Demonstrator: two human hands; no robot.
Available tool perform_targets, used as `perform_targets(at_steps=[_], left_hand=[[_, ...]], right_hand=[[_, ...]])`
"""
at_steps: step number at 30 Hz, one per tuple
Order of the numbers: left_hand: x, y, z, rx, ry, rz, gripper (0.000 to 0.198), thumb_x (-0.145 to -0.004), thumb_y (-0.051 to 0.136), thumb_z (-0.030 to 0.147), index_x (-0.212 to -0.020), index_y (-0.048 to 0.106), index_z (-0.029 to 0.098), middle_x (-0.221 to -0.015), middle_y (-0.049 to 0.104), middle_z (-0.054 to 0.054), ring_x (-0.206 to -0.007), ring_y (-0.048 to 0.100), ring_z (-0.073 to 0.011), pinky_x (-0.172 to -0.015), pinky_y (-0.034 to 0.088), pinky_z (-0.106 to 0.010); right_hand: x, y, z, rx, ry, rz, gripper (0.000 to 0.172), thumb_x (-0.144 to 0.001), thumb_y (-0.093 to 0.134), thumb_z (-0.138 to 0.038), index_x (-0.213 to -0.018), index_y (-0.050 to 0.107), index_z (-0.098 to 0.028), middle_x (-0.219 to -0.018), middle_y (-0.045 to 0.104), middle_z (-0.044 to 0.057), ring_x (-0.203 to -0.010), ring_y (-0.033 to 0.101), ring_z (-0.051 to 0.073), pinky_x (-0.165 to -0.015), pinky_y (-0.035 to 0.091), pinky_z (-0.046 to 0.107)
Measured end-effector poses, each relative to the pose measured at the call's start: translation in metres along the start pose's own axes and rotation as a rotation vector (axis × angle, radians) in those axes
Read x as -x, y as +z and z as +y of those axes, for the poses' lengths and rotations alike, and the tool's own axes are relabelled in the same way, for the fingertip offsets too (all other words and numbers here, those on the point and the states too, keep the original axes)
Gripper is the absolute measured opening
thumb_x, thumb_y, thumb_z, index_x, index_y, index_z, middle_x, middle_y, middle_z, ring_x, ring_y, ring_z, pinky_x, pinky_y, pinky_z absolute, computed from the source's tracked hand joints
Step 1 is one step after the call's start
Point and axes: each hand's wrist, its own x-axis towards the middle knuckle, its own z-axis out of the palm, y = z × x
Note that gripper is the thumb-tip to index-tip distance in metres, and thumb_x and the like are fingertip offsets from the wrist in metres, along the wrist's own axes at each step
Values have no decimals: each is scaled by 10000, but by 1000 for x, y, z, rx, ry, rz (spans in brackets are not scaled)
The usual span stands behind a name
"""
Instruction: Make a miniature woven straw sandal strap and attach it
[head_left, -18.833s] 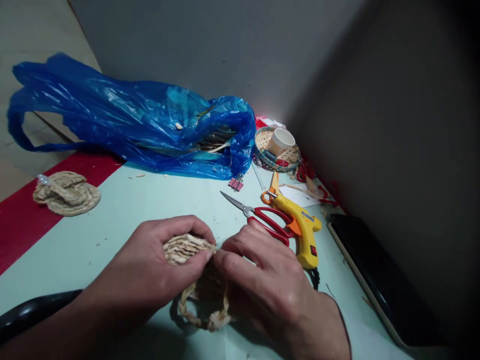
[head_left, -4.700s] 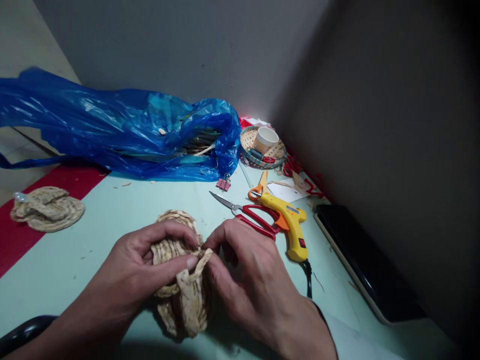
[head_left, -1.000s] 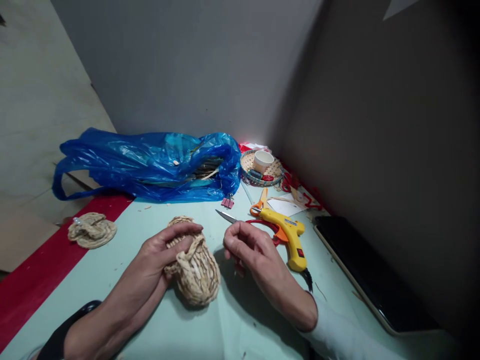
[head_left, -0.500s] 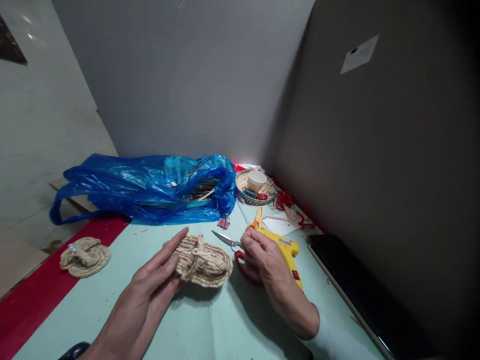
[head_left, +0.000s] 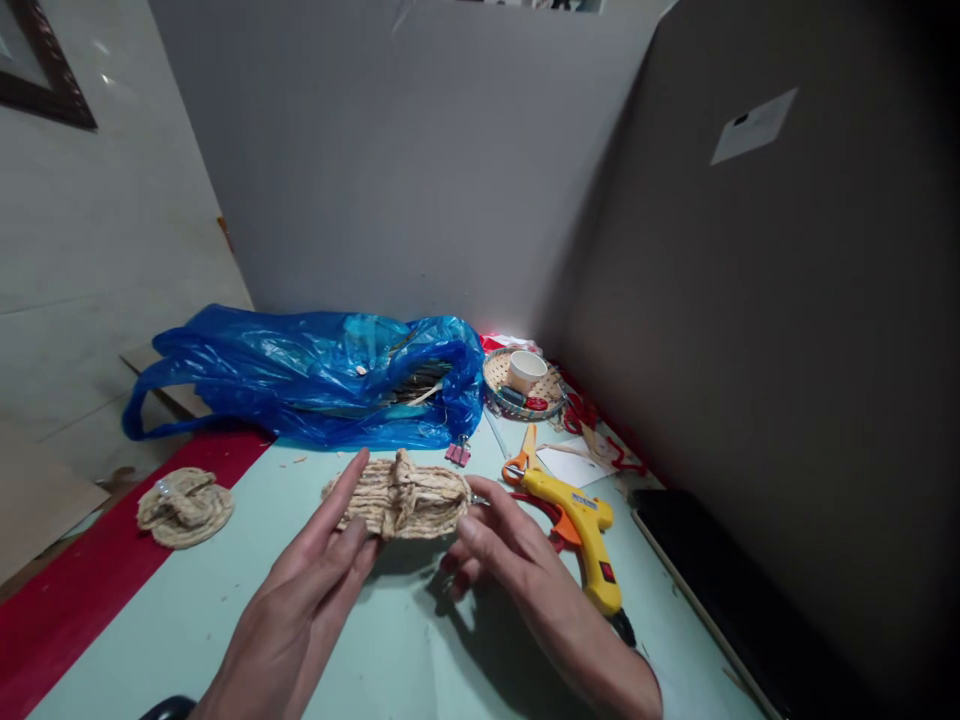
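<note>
An oval piece of coiled straw rope (head_left: pixel 435 497), with a raised knotted band across its middle, is held above the table. My left hand (head_left: pixel 319 560) grips its left end between thumb and fingers. At the right end, the thumb and forefinger of my right hand (head_left: pixel 510 550) close around the edge, the other fingers curled loosely below. Red-handled scissors (head_left: pixel 536 508) lie behind my right hand, partly hidden. Beside them rests a yellow glue gun (head_left: pixel 581 520) with an orange trigger. A second coiled rope piece (head_left: pixel 187 508) sits at the table's left.
A blue plastic bag (head_left: pixel 300 380) with sticks inside lies along the back. Near it are a pink binder clip (head_left: pixel 458 453) and a woven tray (head_left: pixel 555 395) holding a white cup (head_left: pixel 527 370). Orange scissors (head_left: pixel 516 468) lie behind the glue gun; a black flat device (head_left: pixel 720 590) is at right.
My right hand has moved left from over the scissors to the rope piece's right end, its fingers opening from a pinch. The rope piece has tilted slightly. The view has shifted a little.
</note>
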Motion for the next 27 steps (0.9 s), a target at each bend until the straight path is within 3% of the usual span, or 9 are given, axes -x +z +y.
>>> perform_targets(at_steps=[2, 5, 8, 11, 14, 20, 27], left_hand=[[1, 1, -2, -25, -17, -26, 653, -809, 767, 403, -1415, 531, 459, -1491, 582, 91, -1414, 472, -185, -987, 504, -156], [1, 0, -2, -53, -27, -66, 659, -807, 764, 418, -1420, 525, 457, -1431, 641, 53, -1347, 550, -222, -948, 553, -198], [-4, -5, 5, -66, 31, 36, 543, -804, 767, 381, -1330, 632, 388, -1324, 699, 14, -1236, 623, -230, -899, 578, -207], [-12, -14, 14, -109, 108, 178, 345, -773, 798, 313, -1114, 755, 285, -990, 751, -4, -917, 686, -166, -761, 595, -154], [-19, -22, 18, -154, 155, 203, 232, -755, 819, 275, -982, 772, 274, -751, 658, 32, -688, 582, -103, -630, 553, -84], [-15, -21, 7, -283, 66, 53, 334, -703, 845, 414, -978, 743, 254, -584, 502, 60, -539, 398, -89, -465, 429, -113], [-6, -13, -10, -373, -53, -97, 268, -719, 815, 405, -939, 754, 263, -495, 406, 73, -438, 374, -127, -400, 336, -241]], right_hand=[[0, 3, 1, -56, -27, -32, 392, -923, 649, -384, -1247, 512, -211, -931, 617, 22, -759, 603, 143, -722, 528, 277], [-2, -1, 3, -92, -59, 46, 280, -905, 664, -339, -1123, 565, -194, -861, 590, -1, -695, 571, 114, -680, 501, 242], [-4, -10, 3, -59, -66, 158, 196, -905, 650, -338, -1031, 587, -201, -769, 534, -32, -640, 510, 101, -599, 450, 212], [-6, -17, 2, 11, -82, 185, 162, -907, 615, -334, -990, 605, -194, -702, 479, -45, -572, 411, 94, -517, 364, 207], [-9, -20, 1, 22, -88, 177, 205, -913, 572, -344, -1031, 622, -183, -661, 437, -53, -522, 348, 92, -473, 302, 216], [-9, -21, -5, 75, -52, 160, 319, -917, 558, -404, -1137, 638, -188, -704, 465, -37, -508, 350, 91, -444, 265, 217], [-1, -19, -13, 133, -71, 101, 330, -955, 530, -401, -1239, 613, -256, -1029, 589, 25, -817, 517, 157, -623, 396, 226]])
